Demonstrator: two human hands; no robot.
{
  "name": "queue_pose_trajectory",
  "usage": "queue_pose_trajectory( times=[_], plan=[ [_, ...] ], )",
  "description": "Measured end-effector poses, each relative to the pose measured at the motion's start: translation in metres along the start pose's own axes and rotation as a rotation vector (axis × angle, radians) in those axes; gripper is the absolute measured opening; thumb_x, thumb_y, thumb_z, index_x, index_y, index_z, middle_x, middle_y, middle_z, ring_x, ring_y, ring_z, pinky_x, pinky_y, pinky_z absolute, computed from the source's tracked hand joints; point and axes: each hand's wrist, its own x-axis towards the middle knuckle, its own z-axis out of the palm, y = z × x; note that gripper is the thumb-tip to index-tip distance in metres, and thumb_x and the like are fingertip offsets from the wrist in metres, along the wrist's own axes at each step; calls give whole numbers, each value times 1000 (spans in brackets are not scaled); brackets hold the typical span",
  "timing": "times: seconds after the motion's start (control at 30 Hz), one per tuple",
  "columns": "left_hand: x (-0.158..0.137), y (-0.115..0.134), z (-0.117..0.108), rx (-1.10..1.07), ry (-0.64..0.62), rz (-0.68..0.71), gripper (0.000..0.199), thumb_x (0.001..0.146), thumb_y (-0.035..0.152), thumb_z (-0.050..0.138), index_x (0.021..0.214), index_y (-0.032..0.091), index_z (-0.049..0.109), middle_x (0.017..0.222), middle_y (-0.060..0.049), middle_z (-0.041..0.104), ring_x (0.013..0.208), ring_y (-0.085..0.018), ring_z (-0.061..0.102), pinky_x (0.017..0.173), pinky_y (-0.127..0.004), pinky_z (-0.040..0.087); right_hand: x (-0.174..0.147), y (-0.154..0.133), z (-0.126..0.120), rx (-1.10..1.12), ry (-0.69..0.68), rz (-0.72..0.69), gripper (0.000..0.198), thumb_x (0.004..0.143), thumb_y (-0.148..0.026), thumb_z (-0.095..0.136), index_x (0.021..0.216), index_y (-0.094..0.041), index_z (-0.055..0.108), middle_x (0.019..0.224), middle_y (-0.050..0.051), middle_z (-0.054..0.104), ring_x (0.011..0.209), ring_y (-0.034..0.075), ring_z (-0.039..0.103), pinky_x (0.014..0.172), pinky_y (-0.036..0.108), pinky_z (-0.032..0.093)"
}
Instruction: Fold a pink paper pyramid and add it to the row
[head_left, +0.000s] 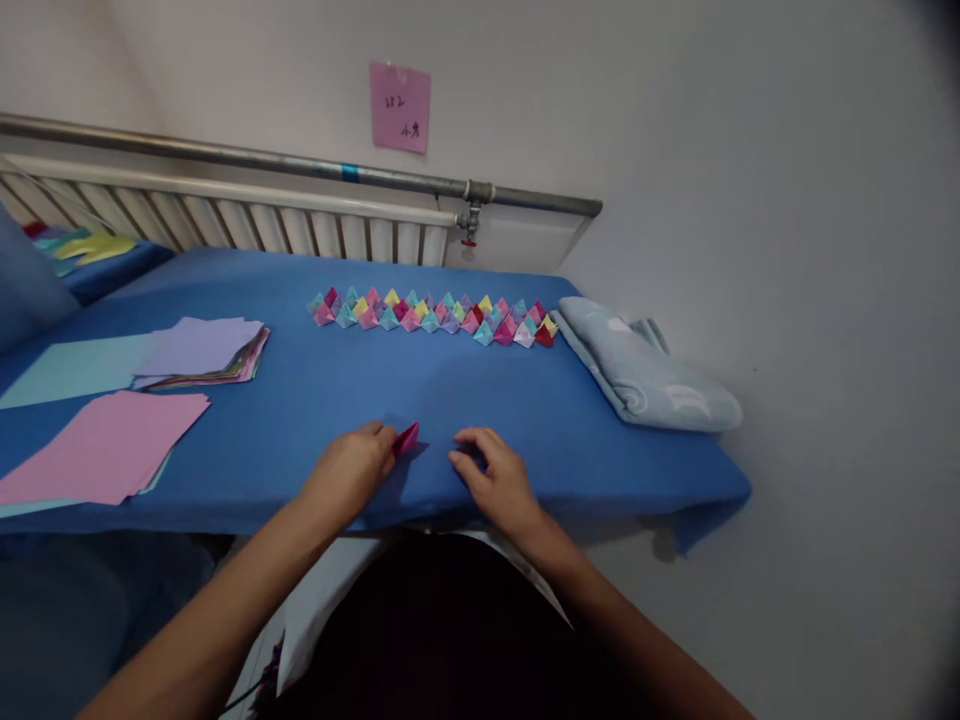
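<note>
A small folded piece of magenta paper (406,440) is pinched in the fingers of my left hand (356,465), just above the blue cloth. My right hand (499,480) rests a little to the right, its thumb and forefinger curved apart with nothing between them. Beyond both hands, several small folded paper pieces (450,322) in pink, teal, yellow, purple and red stand in close rows. The part of the magenta piece inside my left fingers is hidden.
Pink paper sheets (105,450) and a stack topped with lilac paper (196,347) lie at the left. A folded grey-blue blanket (645,370) sits at the right end of the blue-covered table (300,400). Behind are a radiator (300,232) and a pipe (262,160).
</note>
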Motion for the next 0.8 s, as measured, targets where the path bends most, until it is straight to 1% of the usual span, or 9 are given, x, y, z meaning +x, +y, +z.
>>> queue_pose_trajectory(
  times=[0.07, 0.13, 0.2, 0.3, 0.43, 0.57, 0.7, 0.8],
  plan=[
    [-4, 8, -1, -28, 85, -103, 18, 90, 20, 44, 89, 17, 61, 81, -6, 63, 66, -18, 60, 58, -27, 40, -1, -14, 8, 92, -23, 2, 10, 83, -28, 57, 90, -21, 59, 87, 3, 64, 76, 16, 59, 71, 29, 46],
    [-6, 16, -1, -72, 198, -159, 17, 90, 20, 44, 85, 17, 60, 79, -5, 61, 67, -18, 59, 58, -27, 41, 1, -27, 16, 135, -44, -5, 13, 83, -33, 58, 87, -21, 56, 79, 1, 61, 69, 14, 56, 64, 26, 44],
    [-8, 24, 0, -118, 307, -175, 16, 90, 19, 45, 85, 17, 60, 79, -5, 61, 66, -17, 59, 58, -26, 42, 8, -35, 24, 144, -52, -17, 14, 84, -34, 57, 86, -21, 54, 74, -1, 59, 64, 13, 54, 61, 24, 43],
    [-8, 33, 4, -156, 421, -172, 14, 89, 15, 45, 92, 16, 59, 84, -5, 61, 65, -16, 58, 56, -25, 42, 21, -38, 33, 123, -36, -30, 10, 84, -29, 54, 90, -21, 53, 70, -3, 56, 61, 12, 53, 59, 23, 41],
    [-5, 40, 6, -135, 475, -196, 15, 89, 13, 44, 94, 15, 58, 85, -6, 61, 60, -15, 57, 51, -25, 42, 31, -37, 37, 83, -21, -41, 9, 84, -23, 51, 92, -21, 54, 70, -2, 58, 60, 12, 53, 59, 23, 40],
    [-1, 40, 8, -128, 513, -217, 14, 90, 14, 43, 94, 14, 57, 83, -7, 61, 59, -16, 58, 51, -26, 42, 38, -36, 37, 56, -45, -79, 7, 84, -18, 49, 87, -20, 54, 72, -1, 61, 61, 12, 54, 58, 22, 38],
    [1, 35, 9, -158, 562, -233, 15, 91, 14, 41, 91, 14, 56, 82, -8, 62, 63, -17, 59, 54, -26, 43, 49, -38, 40, 29, -72, -97, 7, 85, -18, 50, 88, -20, 56, 71, -2, 61, 62, 12, 54, 59, 22, 36],
    [1, 28, 8, -181, 594, -256, 14, 91, 17, 42, 90, 15, 55, 81, -8, 62, 65, -18, 59, 54, -26, 43, 56, -43, 43, -75, -96, -118, 4, 82, -16, 53, 82, -20, 55, 67, -2, 58, 61, 13, 52, 58, 23, 34]
  ],
)
